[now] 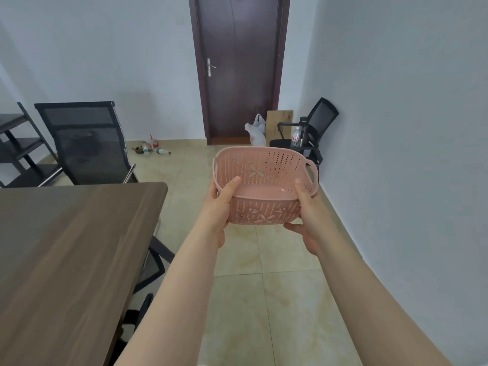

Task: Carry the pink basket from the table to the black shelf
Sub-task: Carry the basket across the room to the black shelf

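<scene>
I hold the pink basket (264,178) in the air with both hands, out over the tiled floor and to the right of the brown table (66,247). The basket is perforated plastic, empty, with a loop handle on its right end. My left hand (220,204) grips its near left side, thumb over the rim. My right hand (307,215) grips its near right side, thumb on the rim and fingers under the base. The black shelf (18,146) stands at the far left, behind a chair.
A black mesh chair (84,143) stands between the table and the shelf. A dark door (237,67) is straight ahead. A second black chair (311,136) with bottles, a white bag and a board sit near the right wall. Bottles lie on the floor.
</scene>
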Available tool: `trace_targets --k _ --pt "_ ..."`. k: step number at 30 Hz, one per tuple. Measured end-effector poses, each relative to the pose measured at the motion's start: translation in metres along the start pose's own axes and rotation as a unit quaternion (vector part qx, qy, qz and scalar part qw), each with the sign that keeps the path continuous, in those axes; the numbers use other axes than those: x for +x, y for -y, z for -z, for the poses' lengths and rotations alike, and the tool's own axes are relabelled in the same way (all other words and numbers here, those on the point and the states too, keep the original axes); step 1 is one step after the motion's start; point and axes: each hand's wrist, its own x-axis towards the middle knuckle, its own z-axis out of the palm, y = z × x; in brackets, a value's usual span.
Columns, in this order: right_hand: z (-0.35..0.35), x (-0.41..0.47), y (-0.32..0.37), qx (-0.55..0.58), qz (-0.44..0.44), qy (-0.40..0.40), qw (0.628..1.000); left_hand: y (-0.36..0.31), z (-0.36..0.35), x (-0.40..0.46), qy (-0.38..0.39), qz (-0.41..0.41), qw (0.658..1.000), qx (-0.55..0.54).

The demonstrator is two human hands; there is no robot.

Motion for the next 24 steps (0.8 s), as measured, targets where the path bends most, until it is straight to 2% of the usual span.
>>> trace_targets --k 12,24 --pt "0.002 0.201 0.031 0.005 0.0 0.012 1.0 -0.016 -0.069 0.19 -0.03 0.005 0.999 -0.019" --pt "-0.012 0.397 0.095 -0.015 -0.027 0.052 0.998 -0.067 -0.137 0.358 -0.09 -0.009 0.995 -0.036"
